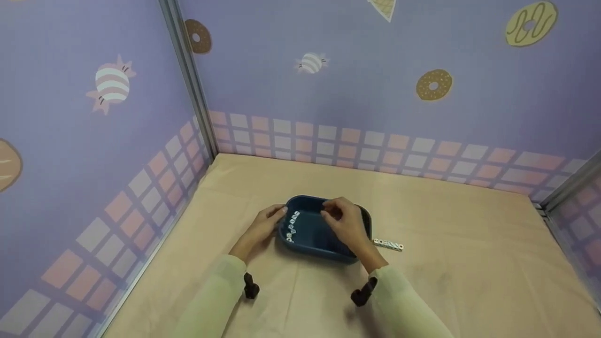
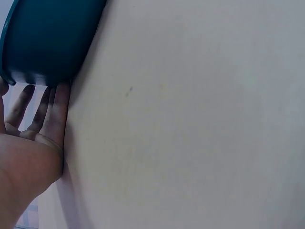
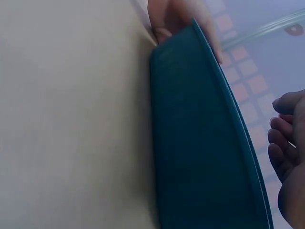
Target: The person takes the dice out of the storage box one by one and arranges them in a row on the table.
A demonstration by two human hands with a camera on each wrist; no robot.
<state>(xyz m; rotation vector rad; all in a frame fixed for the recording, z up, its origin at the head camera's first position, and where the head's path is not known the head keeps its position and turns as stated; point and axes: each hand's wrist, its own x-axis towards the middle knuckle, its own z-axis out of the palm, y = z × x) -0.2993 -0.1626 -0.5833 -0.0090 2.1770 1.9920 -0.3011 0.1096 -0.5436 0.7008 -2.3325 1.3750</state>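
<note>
A dark blue tray [image 1: 310, 249] with rounded corners sits on the cloth. My left hand [image 1: 265, 224] grips its left end, thumb at the rim and fingers along the outer wall; in the left wrist view those fingers [image 2: 57, 112] reach the tray's side. Several small white dice [image 1: 292, 225] lie in an uneven line inside, along the left wall. Over the tray's right part hovers my right hand [image 1: 345, 223], fingers loosely bent, thumb and fingertips slightly apart, nothing showing between them. In the right wrist view this hand [image 3: 290, 143] is beside the rim.
Just right of the tray, a short row of white dice [image 1: 388, 244] lies on the light cloth-covered table [image 1: 450, 263]. Purple panels [image 1: 263, 84] with sweets and pink-white checks rise behind and at both sides, joined by metal posts [image 1: 190, 70].
</note>
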